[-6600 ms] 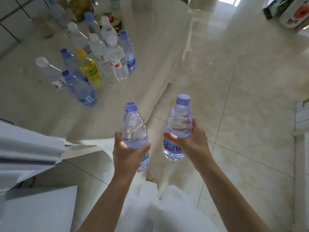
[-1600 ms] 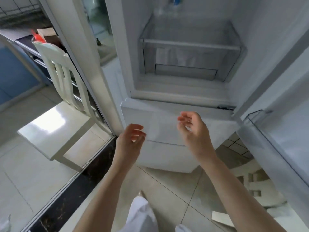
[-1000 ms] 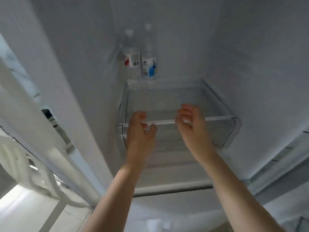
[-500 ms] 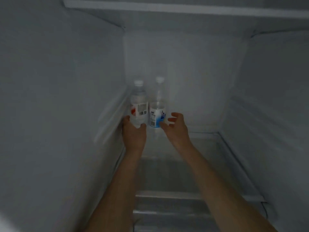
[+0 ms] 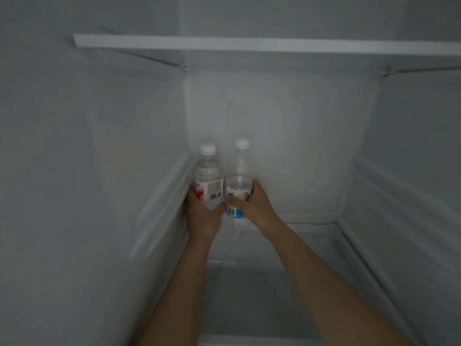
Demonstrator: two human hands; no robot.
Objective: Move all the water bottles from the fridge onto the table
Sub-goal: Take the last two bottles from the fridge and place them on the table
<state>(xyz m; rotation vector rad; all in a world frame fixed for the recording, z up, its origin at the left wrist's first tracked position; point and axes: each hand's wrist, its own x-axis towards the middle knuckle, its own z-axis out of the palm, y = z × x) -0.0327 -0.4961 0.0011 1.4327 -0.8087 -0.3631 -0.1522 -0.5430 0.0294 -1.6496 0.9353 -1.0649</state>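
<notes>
Two clear water bottles with white caps stand upright side by side in the back left corner of the dim fridge. The left bottle [image 5: 209, 178] has a red and white label with a barcode, and my left hand [image 5: 203, 216] is wrapped around its lower half. The right bottle [image 5: 240, 181] has a white and blue label, and my right hand [image 5: 252, 204] grips it around the middle. Both forearms reach in from the bottom of the view. The table is out of sight.
A white shelf edge [image 5: 249, 46] crosses overhead. The fridge's left wall [image 5: 87, 183] with its ribbed rail lies close beside the left bottle. The back wall [image 5: 287, 146] and right wall [image 5: 411, 171] enclose the glass shelf [image 5: 287, 258] under my arms.
Both hands went from carrying two purple-capped bottles at the table to reaching empty into the fridge. In the last half second they closed around the two white-capped bottles.
</notes>
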